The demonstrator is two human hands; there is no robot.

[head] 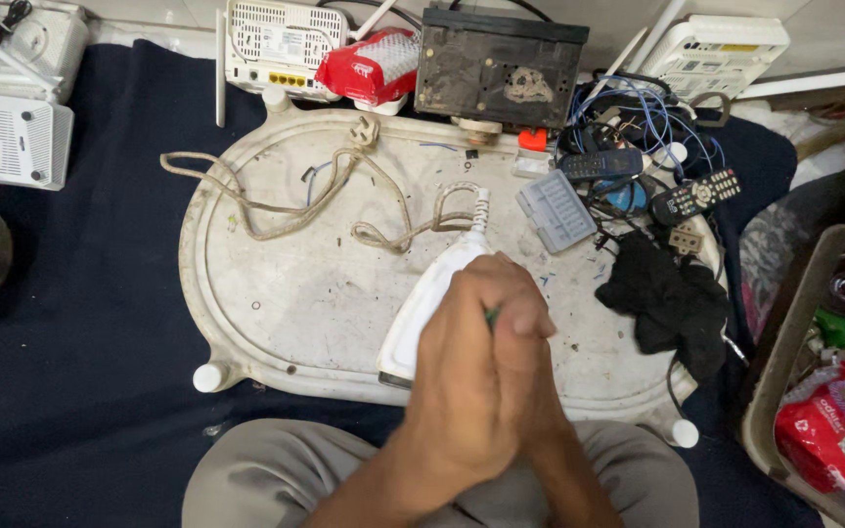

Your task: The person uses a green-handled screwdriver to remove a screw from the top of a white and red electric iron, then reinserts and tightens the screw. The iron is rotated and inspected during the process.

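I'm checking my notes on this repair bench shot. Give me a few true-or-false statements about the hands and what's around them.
1. Both hands are clasped together over a white clothes iron. True.
2. The iron's braided cord lies on the dark cloth. False: it winds across the white oval tray.
3. A black rag lies on the tray's right side. True.
4. Two remote controls lie at the tray's left end. False: they are at its upper right.

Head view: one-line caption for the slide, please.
Both hands clasp a green-handled tool over a white clothes iron on a scuffed oval tray.
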